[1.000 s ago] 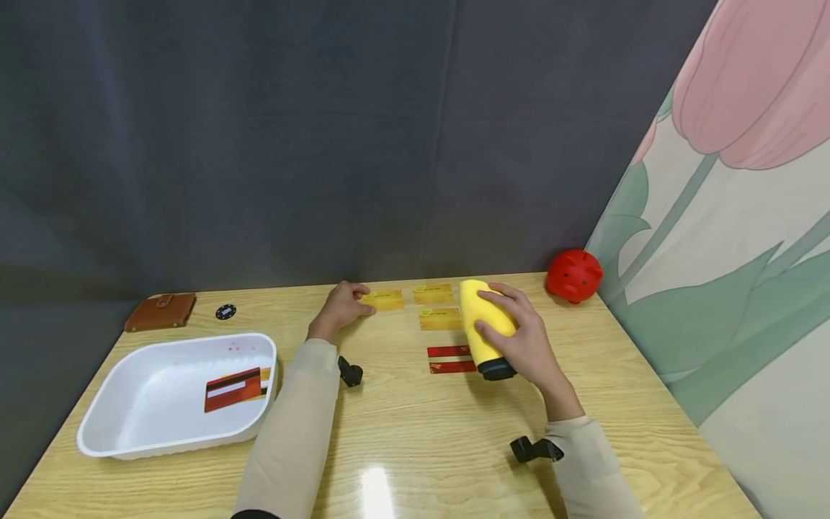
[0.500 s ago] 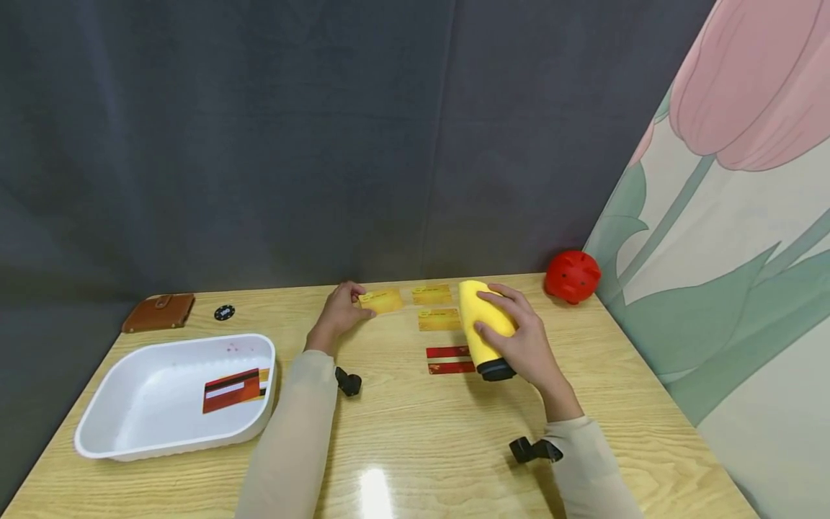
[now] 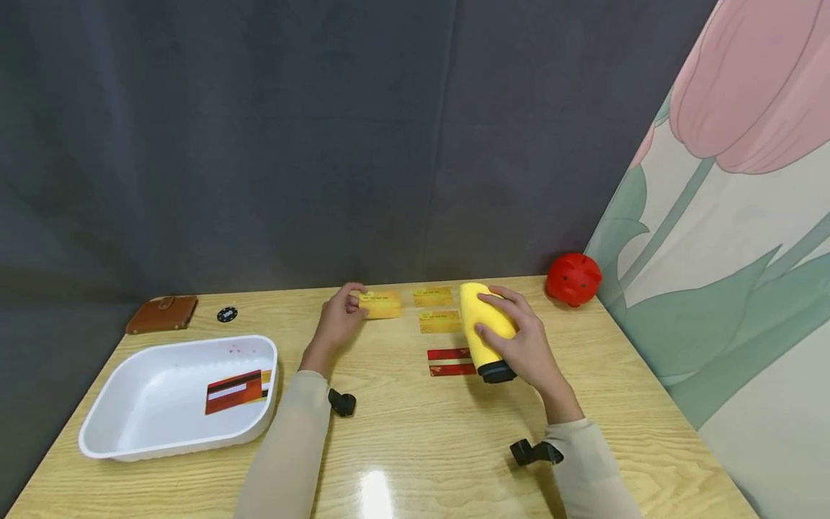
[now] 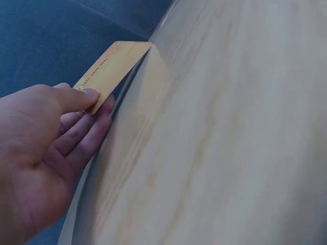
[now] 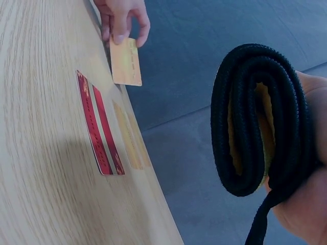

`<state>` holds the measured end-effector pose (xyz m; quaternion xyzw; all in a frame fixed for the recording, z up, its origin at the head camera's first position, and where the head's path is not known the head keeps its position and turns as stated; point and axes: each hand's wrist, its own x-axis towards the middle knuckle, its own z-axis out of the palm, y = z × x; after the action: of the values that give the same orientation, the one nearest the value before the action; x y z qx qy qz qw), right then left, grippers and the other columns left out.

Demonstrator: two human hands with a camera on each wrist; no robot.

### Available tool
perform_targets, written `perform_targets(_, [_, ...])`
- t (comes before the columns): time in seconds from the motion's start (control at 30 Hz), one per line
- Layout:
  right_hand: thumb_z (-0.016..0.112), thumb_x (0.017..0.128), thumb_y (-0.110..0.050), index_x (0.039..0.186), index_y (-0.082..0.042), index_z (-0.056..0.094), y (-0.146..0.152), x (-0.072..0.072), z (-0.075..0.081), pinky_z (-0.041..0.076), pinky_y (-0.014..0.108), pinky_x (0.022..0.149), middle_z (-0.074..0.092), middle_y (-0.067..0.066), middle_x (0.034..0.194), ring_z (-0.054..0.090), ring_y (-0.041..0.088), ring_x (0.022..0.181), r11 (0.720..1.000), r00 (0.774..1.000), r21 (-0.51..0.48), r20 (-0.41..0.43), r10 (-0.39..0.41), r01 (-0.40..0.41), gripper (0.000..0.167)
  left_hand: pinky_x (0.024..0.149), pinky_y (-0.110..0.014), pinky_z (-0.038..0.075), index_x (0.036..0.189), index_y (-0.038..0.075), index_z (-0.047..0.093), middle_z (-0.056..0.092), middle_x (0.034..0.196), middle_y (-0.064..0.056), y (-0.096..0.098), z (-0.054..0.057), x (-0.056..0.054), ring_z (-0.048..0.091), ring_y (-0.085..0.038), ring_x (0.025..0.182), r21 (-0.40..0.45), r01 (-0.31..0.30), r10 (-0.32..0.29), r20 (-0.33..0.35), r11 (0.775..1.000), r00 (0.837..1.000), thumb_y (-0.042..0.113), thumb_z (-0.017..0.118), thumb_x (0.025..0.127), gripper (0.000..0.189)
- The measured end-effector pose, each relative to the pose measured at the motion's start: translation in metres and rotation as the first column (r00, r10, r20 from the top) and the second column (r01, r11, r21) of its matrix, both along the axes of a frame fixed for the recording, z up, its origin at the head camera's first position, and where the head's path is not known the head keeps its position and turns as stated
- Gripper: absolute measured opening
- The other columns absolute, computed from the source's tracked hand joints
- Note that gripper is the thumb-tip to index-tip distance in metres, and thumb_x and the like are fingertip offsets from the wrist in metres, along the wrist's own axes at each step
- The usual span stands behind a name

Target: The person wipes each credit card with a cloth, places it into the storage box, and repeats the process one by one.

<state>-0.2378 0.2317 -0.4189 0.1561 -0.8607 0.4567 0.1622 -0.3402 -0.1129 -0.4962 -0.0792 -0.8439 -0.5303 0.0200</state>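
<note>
The table (image 3: 402, 425) before me is pale grained wood, with light glaring off its near part. At the far left lies a brown wallet (image 3: 162, 315), a black chip (image 3: 227, 314) near it, a white tray (image 3: 145, 411) in front of both. Toward the middle lie a back yellow card (image 3: 433, 296), a nearer yellow card (image 3: 439, 322) and a red-striped card (image 3: 447, 354); a red piggy bank (image 3: 573, 280) stands far right.
</note>
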Motion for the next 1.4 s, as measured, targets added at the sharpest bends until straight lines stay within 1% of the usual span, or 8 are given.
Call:
perform_targets(0.2, [0.079, 0.092, -0.015, 0.136, -0.016, 0.068, -0.003, -0.002, -0.002, 0.048, 0.014, 0.083, 0.052, 0.008, 0.152, 0.057, 0.024, 0.116, 1.000, 1.000, 0.006, -0.008, 0.015, -0.015, 0.046, 0.079, -0.037, 0.065, 0.138, 0.011, 0.057, 0.059, 0.109, -0.015, 0.000, 0.005, 0.016, 0.071, -0.029, 0.091, 0.230, 0.088, -0.104, 0.055, 0.969, 0.993, 0.001, 0.067, 0.098, 0.042])
perform_targets(0.33, [0.080, 0.091, -0.014, 0.136, -0.017, 0.068, -0.005, -0.002, -0.003, 0.048, 0.015, 0.083, 0.052, 0.008, 0.152, 0.057, 0.024, 0.117, 1.000, 1.000, 0.006, -0.005, 0.023, -0.023, 0.046, 0.085, -0.041, 0.065, 0.130, 0.011, 0.062, 0.060, 0.114, -0.014, 0.006, 0.014, 0.031, 0.072, -0.031, 0.094, 0.262, 0.119, -0.143, 0.076, 0.958, 0.987, 0.004, 0.070, 0.097, 0.034])
perform_targets(0.5, [0.080, 0.091, -0.013, 0.136, -0.017, 0.068, -0.010, 0.001, 0.000, 0.048, 0.014, 0.083, 0.053, 0.008, 0.151, 0.057, 0.025, 0.118, 0.999, 0.999, -0.003, -0.012, 0.034, -0.034, 0.046, 0.089, -0.049, 0.063, 0.125, 0.013, 0.068, 0.064, 0.118, -0.014, 0.009, 0.028, 0.055, 0.074, -0.036, 0.101, 0.253, 0.096, -0.117, 0.070, 0.963, 0.991, 0.009, 0.074, 0.095, 0.030])
perform_targets(0.67, [0.080, 0.090, -0.012, 0.136, -0.018, 0.069, -0.015, 0.004, 0.002, 0.050, 0.014, 0.083, 0.053, 0.006, 0.152, 0.058, 0.022, 0.115, 0.998, 0.998, -0.015, -0.019, 0.056, -0.057, 0.047, 0.089, -0.054, 0.062, 0.122, 0.012, 0.070, 0.069, 0.114, -0.015, 0.013, 0.040, 0.080, 0.077, -0.026, 0.095, 0.274, 0.053, -0.064, 0.031, 0.960, 0.997, 0.008, 0.076, 0.093, 0.030])
perform_targets(0.8, [0.081, 0.089, -0.011, 0.135, -0.019, 0.069, -0.021, 0.006, 0.001, 0.053, 0.016, 0.080, 0.053, 0.004, 0.152, 0.059, 0.020, 0.109, 0.997, 0.997, -0.026, -0.026, 0.075, -0.076, 0.048, 0.088, -0.055, 0.061, 0.121, 0.014, 0.071, 0.070, 0.112, -0.013, 0.020, 0.044, 0.094, 0.077, -0.021, 0.090, 0.315, 0.036, -0.040, 0.004, 0.948, 0.999, 0.010, 0.077, 0.093, 0.029])
perform_targets(1.1, [0.082, 0.088, -0.011, 0.134, -0.019, 0.070, -0.040, 0.012, -0.001, 0.053, 0.019, 0.077, 0.054, 0.005, 0.150, 0.059, 0.018, 0.105, 0.993, 0.992, 0.000, -0.047, 0.121, -0.121, 0.048, 0.082, -0.040, 0.064, 0.119, 0.016, 0.071, 0.069, 0.110, -0.012, 0.034, 0.047, 0.105, 0.076, -0.015, 0.086, 0.318, 0.044, -0.033, -0.042, 0.947, 0.999, 0.011, 0.078, 0.092, 0.028])
perform_targets(1.3, [0.082, 0.088, -0.010, 0.133, -0.017, 0.070, -0.049, 0.013, -0.006, 0.051, 0.019, 0.080, 0.054, 0.008, 0.149, 0.059, 0.021, 0.115, 0.989, 0.987, 0.012, -0.059, 0.146, -0.146, 0.048, 0.082, -0.050, 0.063, 0.119, 0.018, 0.071, 0.071, 0.110, -0.011, 0.040, 0.050, 0.109, 0.076, -0.015, 0.088, 0.324, 0.053, -0.036, -0.057, 0.944, 0.998, 0.012, 0.077, 0.093, 0.027])
perform_targets(1.4, [0.082, 0.087, -0.009, 0.133, -0.018, 0.070, -0.053, 0.013, -0.008, 0.051, 0.020, 0.082, 0.054, 0.007, 0.149, 0.058, 0.022, 0.118, 0.988, 0.987, 0.017, -0.061, 0.152, -0.151, 0.049, 0.082, -0.047, 0.064, 0.120, 0.018, 0.071, 0.071, 0.110, -0.011, 0.043, 0.051, 0.111, 0.076, -0.015, 0.089, 0.337, 0.054, -0.034, -0.064, 0.940, 0.997, 0.011, 0.077, 0.093, 0.028])
